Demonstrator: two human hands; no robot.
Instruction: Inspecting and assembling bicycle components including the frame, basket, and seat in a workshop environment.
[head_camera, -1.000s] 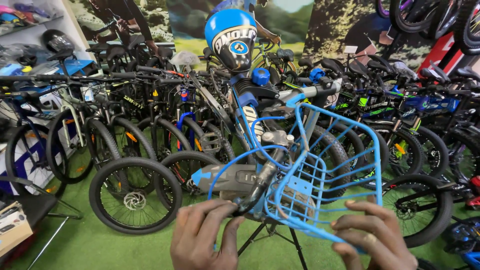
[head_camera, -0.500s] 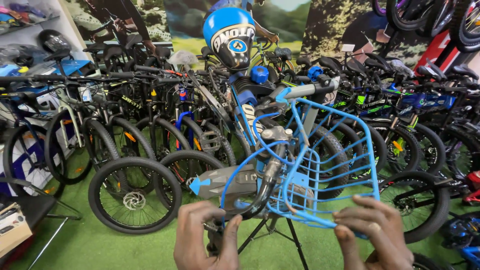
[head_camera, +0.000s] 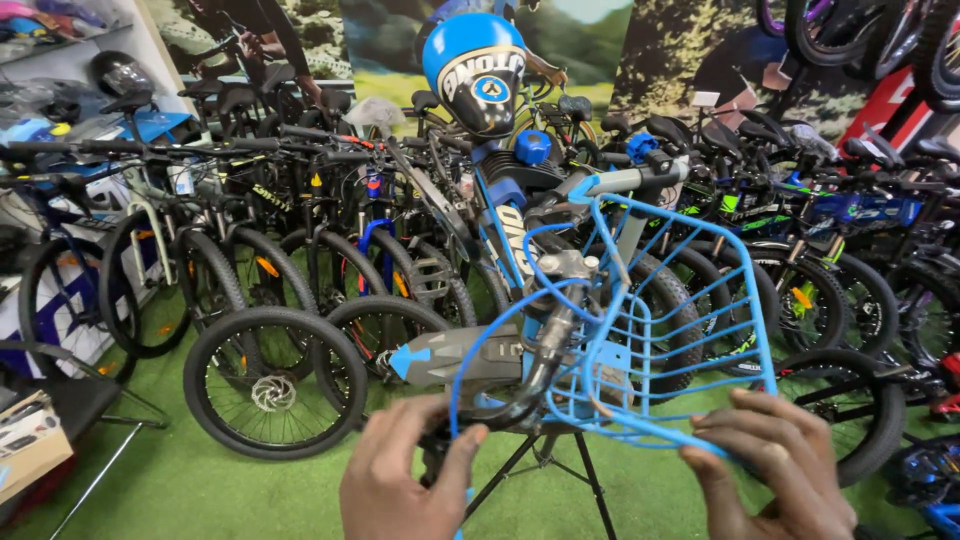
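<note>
Right hand (head_camera: 775, 470) curled shut on the lower front rim of the blue wire bike basket (head_camera: 665, 330), fingers over the wire, thumb underneath. Left hand (head_camera: 405, 480) cupped narrow around the dark handlebar grip end (head_camera: 490, 410) by the basket's left side; looks like a grasp, but the contact is partly hidden. Basket sits tilted at the front of a blue bicycle (head_camera: 510, 215) on a black repair stand (head_camera: 545, 470), above green turf (head_camera: 200, 480). Rows of parked bikes (head_camera: 260, 300) behind.
</note>
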